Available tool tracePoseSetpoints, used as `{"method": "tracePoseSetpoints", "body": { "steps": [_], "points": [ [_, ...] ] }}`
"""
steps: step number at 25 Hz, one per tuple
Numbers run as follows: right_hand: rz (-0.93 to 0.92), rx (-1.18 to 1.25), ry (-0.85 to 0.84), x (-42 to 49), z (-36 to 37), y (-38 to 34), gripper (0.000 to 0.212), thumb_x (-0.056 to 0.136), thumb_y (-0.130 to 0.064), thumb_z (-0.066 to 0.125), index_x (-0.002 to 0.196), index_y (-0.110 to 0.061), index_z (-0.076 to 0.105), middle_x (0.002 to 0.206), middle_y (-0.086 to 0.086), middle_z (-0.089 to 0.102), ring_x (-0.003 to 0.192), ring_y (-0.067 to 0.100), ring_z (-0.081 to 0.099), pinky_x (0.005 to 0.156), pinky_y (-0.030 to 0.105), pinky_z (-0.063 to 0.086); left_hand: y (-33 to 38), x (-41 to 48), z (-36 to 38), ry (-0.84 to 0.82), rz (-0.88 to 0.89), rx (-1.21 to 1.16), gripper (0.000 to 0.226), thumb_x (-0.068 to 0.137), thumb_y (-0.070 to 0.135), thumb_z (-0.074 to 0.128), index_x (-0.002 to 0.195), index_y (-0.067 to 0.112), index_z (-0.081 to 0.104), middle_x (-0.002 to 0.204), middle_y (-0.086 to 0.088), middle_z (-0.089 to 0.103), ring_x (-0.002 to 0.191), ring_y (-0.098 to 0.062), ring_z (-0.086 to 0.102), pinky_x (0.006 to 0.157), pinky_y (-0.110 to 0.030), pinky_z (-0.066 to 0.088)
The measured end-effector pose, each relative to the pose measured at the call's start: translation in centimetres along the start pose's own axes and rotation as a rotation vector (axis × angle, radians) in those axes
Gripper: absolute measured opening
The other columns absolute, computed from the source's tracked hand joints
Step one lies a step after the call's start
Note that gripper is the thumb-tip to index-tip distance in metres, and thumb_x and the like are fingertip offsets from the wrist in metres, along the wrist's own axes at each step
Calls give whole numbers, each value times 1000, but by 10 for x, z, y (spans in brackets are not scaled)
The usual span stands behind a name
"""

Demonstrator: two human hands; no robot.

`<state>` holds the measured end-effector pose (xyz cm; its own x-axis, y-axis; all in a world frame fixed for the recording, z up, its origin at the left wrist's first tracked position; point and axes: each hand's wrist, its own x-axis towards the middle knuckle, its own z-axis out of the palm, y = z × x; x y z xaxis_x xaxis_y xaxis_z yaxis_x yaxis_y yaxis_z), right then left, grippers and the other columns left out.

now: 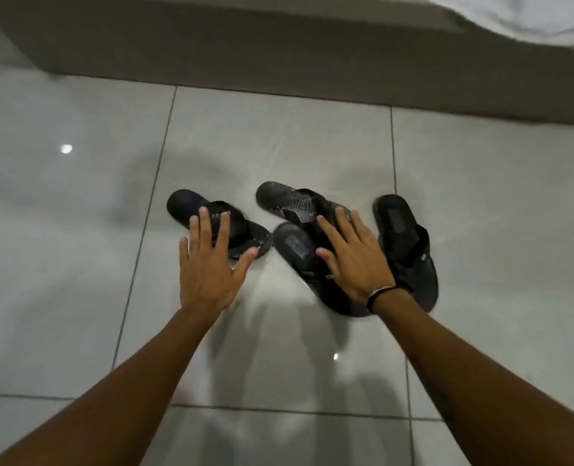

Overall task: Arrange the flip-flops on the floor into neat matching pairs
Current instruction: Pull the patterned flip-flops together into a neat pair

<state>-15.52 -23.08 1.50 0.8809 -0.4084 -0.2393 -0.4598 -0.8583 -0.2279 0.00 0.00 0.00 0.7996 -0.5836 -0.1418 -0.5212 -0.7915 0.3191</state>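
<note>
Principal risk: mispairing. All four flip-flops are black and much alike, and the picture is blurred, so the patterned footbeds could be matched to the plain ones by mistake; a second risk is that lifting the lower of the two overlapped sandals drags the other out of line. The left hand (208, 274) is spread wide over the left flip-flop (211, 220), gripping nothing; contact cannot be confirmed. The right hand (353, 260) is likewise splayed flat, over the centre flip-flop (299, 250), which overlaps the patterned flip-flop (289, 200) behind it. The right flip-flop (403, 243) lies apart, just beside the right wrist. All sit on the glossy tiled floor (279, 136) (its reflections may hide edges), heels pointing in differing directions, none yet paired. Straps appear broad and dark; soles thin.
</note>
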Motion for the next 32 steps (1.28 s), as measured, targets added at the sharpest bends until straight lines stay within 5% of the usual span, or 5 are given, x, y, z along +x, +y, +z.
{"method": "tracePoseSetpoints", "body": {
  "steps": [8,12,21,32],
  "points": [
    [-278,-111,63,107,66,58,48,106,-42,37,151,-33,49,174,4,15,151,38,36,119,51,36,-22,64,99,214,-5,47,87,96,71,40,166,24,21,174,-15,19,163,-34,10,131,-57,4],
    [-242,-84,143,116,71,55,49,103,-49,36,149,-38,51,174,0,17,143,31,46,115,48,38,-26,76,106,287,72,23,85,96,70,44,165,23,27,175,-13,20,163,-32,15,131,-55,3],
    [-102,-92,45,132,54,29,45,103,-48,47,147,-39,54,173,4,17,131,40,51,110,49,40,-44,108,90,126,294,54,91,92,78,36,167,29,17,177,-4,14,164,-26,10,131,-53,-5],
    [165,19,29,197,52,-59,41,103,-45,46,143,-39,54,173,9,10,137,44,43,110,52,36,-132,127,33,-97,382,98,112,65,84,54,161,28,35,175,4,22,163,-26,10,131,-55,6]
  ]
}}
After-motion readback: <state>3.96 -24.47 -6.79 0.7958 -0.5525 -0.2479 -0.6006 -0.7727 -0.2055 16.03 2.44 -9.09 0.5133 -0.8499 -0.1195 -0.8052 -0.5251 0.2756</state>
